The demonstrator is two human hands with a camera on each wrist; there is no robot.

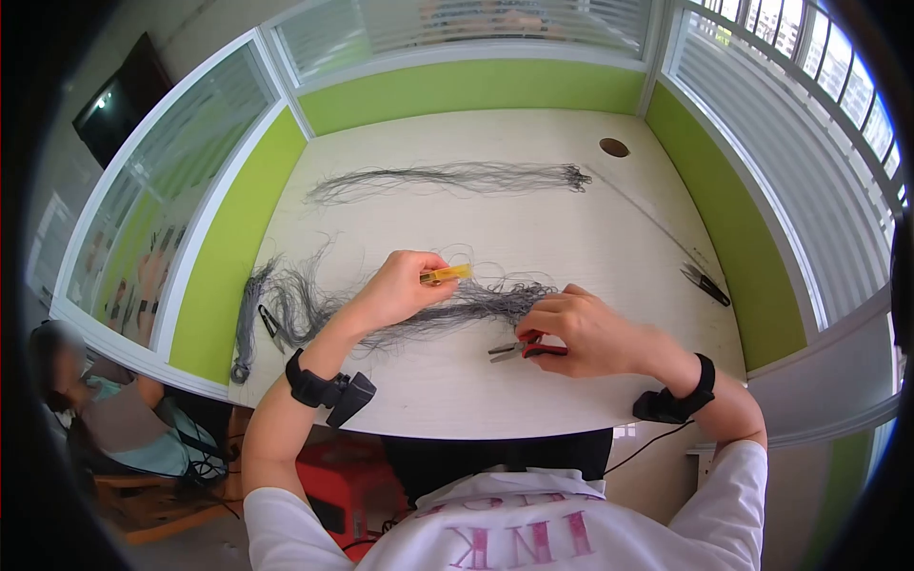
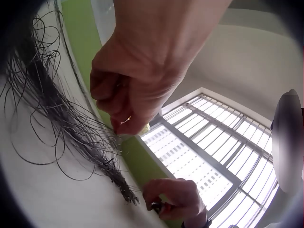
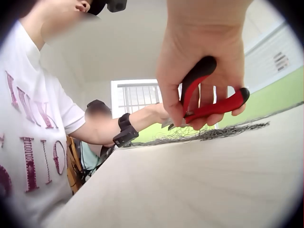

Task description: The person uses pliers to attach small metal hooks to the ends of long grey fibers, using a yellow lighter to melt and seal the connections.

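My left hand (image 1: 392, 287) pinches a small, flat yellow piece (image 1: 449, 273) with a dark end, above a bundle of thin grey wires (image 1: 481, 306). Its exact kind is hard to tell. Most of it is covered by the fingers in the left wrist view. At the bundle's right end, my right hand (image 1: 598, 335) holds pliers (image 1: 546, 350) with red and black handles, their metal nose pointing left. Seen from the right wrist, the plier handles (image 3: 222, 105) stand spread apart inside the hand. The wire bundle's looped, knotted end lies right by the right fingers.
A second wire bundle (image 1: 447, 178) stretches across the back of the table (image 1: 419, 400). Another hank (image 1: 248, 324) lies at the left edge near black snips (image 1: 270, 326). More black snips (image 1: 705, 284) and a thin rod (image 1: 638, 205) are at the right. Green partitions enclose the table; a person sits at left.
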